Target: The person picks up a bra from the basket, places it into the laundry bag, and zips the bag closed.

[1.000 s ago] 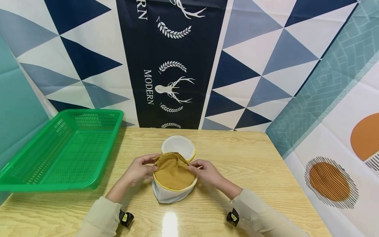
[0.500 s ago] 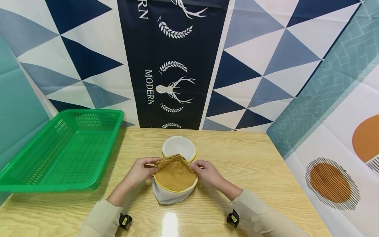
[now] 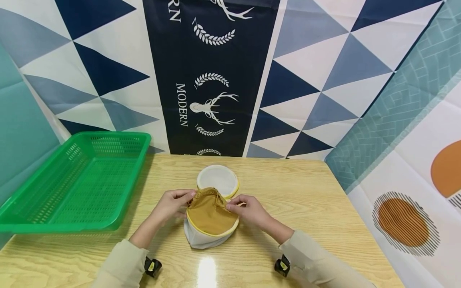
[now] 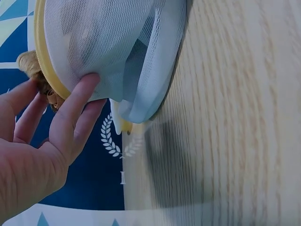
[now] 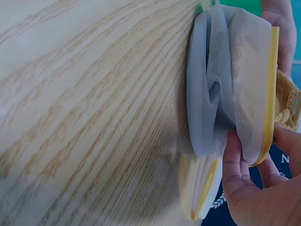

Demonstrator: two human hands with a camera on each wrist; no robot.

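A white mesh laundry bag with a yellow zip edge stands on the table, its round lid folded back behind it. Inside lies a mustard-brown cloth garment, its gathered, textured edge rising at the far rim. My left hand pinches that edge on the left; in the left wrist view, its fingers touch the mesh from outside. On the right, my right hand pinches the garment's edge between thumb and fingers. The right wrist view shows fingers against the mesh wall. The garment's lower part is hidden.
A green perforated plastic basket stands at the left of the wooden table. Patterned cloth or paper covers the wall behind. Each wrist wears a small black camera, such as the one at the right cuff.
My left thumb has shifted up and right along the garment's edge. My right hand has moved slightly left, and the garment's top edge looks narrower and more bunched. The bag stays nearly in place.
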